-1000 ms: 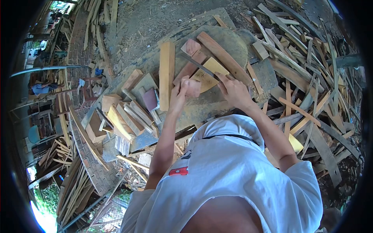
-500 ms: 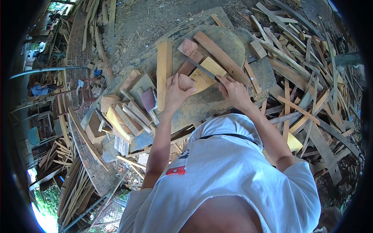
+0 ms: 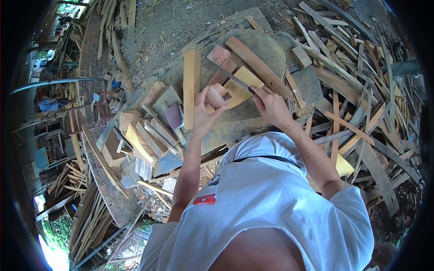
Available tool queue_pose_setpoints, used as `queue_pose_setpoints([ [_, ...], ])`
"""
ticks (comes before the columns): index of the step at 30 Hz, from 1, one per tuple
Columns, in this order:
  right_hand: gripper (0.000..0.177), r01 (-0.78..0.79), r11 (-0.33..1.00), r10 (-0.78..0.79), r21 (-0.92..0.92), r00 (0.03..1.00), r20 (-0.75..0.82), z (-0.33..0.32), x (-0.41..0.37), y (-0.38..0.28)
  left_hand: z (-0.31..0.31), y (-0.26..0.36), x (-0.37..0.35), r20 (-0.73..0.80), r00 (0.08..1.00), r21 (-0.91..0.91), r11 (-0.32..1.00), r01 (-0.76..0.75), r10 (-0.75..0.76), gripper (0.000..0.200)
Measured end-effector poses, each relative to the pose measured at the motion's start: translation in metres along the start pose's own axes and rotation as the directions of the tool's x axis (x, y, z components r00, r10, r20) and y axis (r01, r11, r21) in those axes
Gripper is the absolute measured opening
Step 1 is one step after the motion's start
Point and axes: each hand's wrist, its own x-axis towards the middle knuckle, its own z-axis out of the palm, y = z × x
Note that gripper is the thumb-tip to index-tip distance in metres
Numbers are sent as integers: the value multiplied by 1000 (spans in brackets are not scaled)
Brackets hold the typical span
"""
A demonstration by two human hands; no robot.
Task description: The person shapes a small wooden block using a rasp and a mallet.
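Note:
My left hand [image 3: 207, 113] is closed round a small reddish wooden block [image 3: 218, 94], thumb on its near side and fingers on the left. One faceted end of the block faces up and right. My right hand [image 3: 272, 107] grips the near end of a long flat metal file [image 3: 235, 79], which points away to the upper left, apart from the block. Beneath the file lie a yellow board [image 3: 244, 86] and a reddish block with a curved-grain end [image 3: 221, 55]. A yellowish squared timber [image 3: 191, 86] stands just left of my left hand.
A long reddish beam [image 3: 257, 65] lies across the worktable [image 3: 172, 67] at the back. Several wood offcuts [image 3: 149, 140] and a maroon sanding-pad-like piece [image 3: 173, 116] crowd the left side. Piled scrap boards [image 3: 357, 108] fill the ground on the right.
My left hand has turned the block, so a side face with dark marks now shows. The file's tilt has changed slightly in my right hand, which stays in nearly the same place.

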Motion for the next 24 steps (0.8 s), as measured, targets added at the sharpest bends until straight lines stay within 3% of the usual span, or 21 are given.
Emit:
queue_pose_setpoints([
  [1, 34, -22, 999, 23, 25, 1000, -17, -2, 2, -2, -3, 3, 0, 22, 1000, 181, 983, -8, 4, 74],
  [2, 34, -18, 1000, 19, 25, 1000, -12, -4, 5, -1, -3, 3, 1, 16, 1000, 181, 983, -4, 1, 74],
  [4, 32, 54, 998, -55, -11, 959, -278, -10, 15, 6, -3, 3, 4, 92, 995, 478, 878, -7, -42, 73],
  [11, 34, -165, 979, 123, -120, 947, -296, -40, 51, 57, -2, -4, 5, 60, 998, 466, 885, -9, -21, 72],
  [14, 36, -122, 961, 74, -248, 978, -195, -38, 67, 91, -2, 2, 4, 52, 998, 475, 880, -7, -20, 72],
  [16, 35, 189, 941, -240, -281, 957, -160, -39, 75, 108, -2, 11, 5, 93, 996, 469, 882, -41, -3, 71],
  [17, 35, 189, 940, -239, -284, 959, -155, -42, 73, 116, -4, 13, 5, 92, 996, 464, 885, -37, -6, 71],
  [19, 33, 61, 996, -79, -59, 922, -379, -54, 72, 117, -7, 14, 6, 199, 980, 487, 870, -73, -29, 73],
  [20, 31, -52, 992, 98, 112, 884, -458, -53, 67, 125, -6, 11, 6, 189, 981, 487, 871, -65, -32, 73],
  [21, 29, -145, 946, 279, 291, 820, -499, -50, 60, 138, -7, 6, 7, 240, 970, 474, 867, -156, 43, 75],
  [22, 28, -284, 898, 419, 336, 787, -453, -47, 50, 153, -9, 3, 8, 290, 950, 460, 853, -245, 117, 78],
  [23, 29, -417, 829, 550, 374, 733, -400, -42, 38, 177, -9, 5, 8, 280, 953, 469, 850, -238, 113, 78],
  [24, 29, -513, 818, 575, 259, 733, -363, -24, 20, 222, -6, 7, 9, 241, 968, 402, 900, -168, 73, 77],
])
